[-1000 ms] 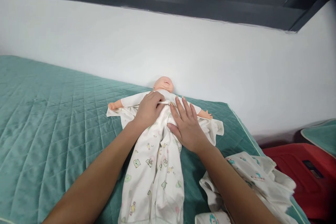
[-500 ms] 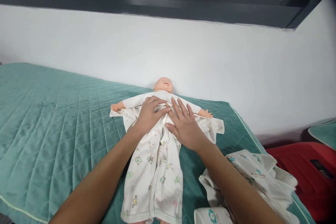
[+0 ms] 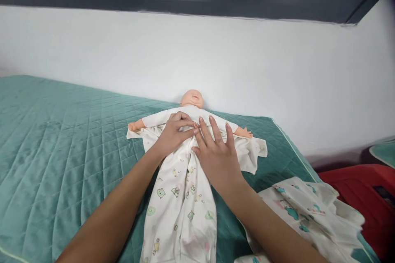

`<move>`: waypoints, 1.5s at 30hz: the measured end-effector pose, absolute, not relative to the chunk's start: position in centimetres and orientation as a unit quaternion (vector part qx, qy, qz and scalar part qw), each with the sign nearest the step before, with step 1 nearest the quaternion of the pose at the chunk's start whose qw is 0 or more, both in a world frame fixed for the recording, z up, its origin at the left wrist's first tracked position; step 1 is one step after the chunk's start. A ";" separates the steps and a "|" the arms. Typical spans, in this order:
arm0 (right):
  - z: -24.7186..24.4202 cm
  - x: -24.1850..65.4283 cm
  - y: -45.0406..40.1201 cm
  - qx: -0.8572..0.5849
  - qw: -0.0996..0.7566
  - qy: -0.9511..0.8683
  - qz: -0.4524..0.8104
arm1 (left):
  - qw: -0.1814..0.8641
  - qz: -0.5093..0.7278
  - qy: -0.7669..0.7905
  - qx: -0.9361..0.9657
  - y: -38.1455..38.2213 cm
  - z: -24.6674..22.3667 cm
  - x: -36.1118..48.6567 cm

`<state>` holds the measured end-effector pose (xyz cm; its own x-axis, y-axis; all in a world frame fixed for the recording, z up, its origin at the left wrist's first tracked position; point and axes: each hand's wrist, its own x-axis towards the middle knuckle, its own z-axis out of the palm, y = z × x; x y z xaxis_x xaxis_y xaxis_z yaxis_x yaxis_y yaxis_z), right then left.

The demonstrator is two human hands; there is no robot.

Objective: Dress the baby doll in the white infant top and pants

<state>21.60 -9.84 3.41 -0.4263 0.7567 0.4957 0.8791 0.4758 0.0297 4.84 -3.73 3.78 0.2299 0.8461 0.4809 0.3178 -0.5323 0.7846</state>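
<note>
On the quilted bed [image 3: 77, 144], near its far edge, the doll [image 3: 191, 98] lies in a bear-print outfit [image 3: 175, 218], likely soft, light; my left hand [image 3: 174, 131] pinches its top, the best hold; my right hand [image 3: 218, 156] is splayed.

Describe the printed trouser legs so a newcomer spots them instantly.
On the green quilted cover, find the doll lying with its head by the white wall. The printed trouser legs stretch from its middle toward the camera. Small green and yellow figures mark them, unlike the bunched cloth at right with teal prints.
</note>
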 end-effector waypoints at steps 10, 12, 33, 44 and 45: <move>2.4 21.1 -10.2 -0.525 0.254 -0.806 -0.102 | 0.272 0.441 0.407 0.752 -3.8 4.1 4.7; 2.2 21.1 -10.1 -0.521 0.262 -0.805 -0.108 | 0.272 0.440 0.406 0.754 -3.8 4.1 4.6; 3.0 21.2 -9.8 -0.531 0.179 -0.816 -0.139 | 0.313 0.473 0.405 0.717 -3.4 4.2 4.7; 3.0 21.3 -9.6 -0.541 0.138 -0.815 -0.156 | 0.278 0.539 0.396 0.689 -3.2 2.7 4.8; 3.0 21.3 -9.6 -0.539 0.141 -0.816 -0.155 | 0.267 0.537 0.400 0.693 -3.2 2.7 4.9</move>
